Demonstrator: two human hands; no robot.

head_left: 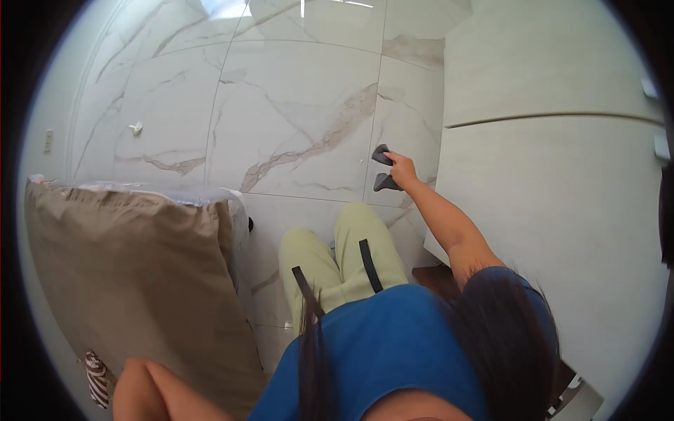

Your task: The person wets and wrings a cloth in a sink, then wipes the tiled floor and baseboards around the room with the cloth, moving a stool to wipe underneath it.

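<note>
My right hand (pixel 402 170) reaches out low over the marble-look floor, its fingers closed on a small dark grey cloth piece (pixel 381 154) that looks like a sock. A second dark grey cloth piece (pixel 385 183) shows just below the same hand; whether the hand grips it too I cannot tell. Of my left arm, only the bent elbow (pixel 140 382) shows at the bottom left, beside the brown cloth cover (pixel 133 274). My left hand is out of sight.
Pale cabinet fronts (pixel 547 182) stand along the right. Left of my knees is the brown-covered furniture with clear plastic (pixel 175 193) along its far edge. A small white object (pixel 135 128) lies on the floor (pixel 295 77). A striped brown-and-white item (pixel 96 379) is at the lower left.
</note>
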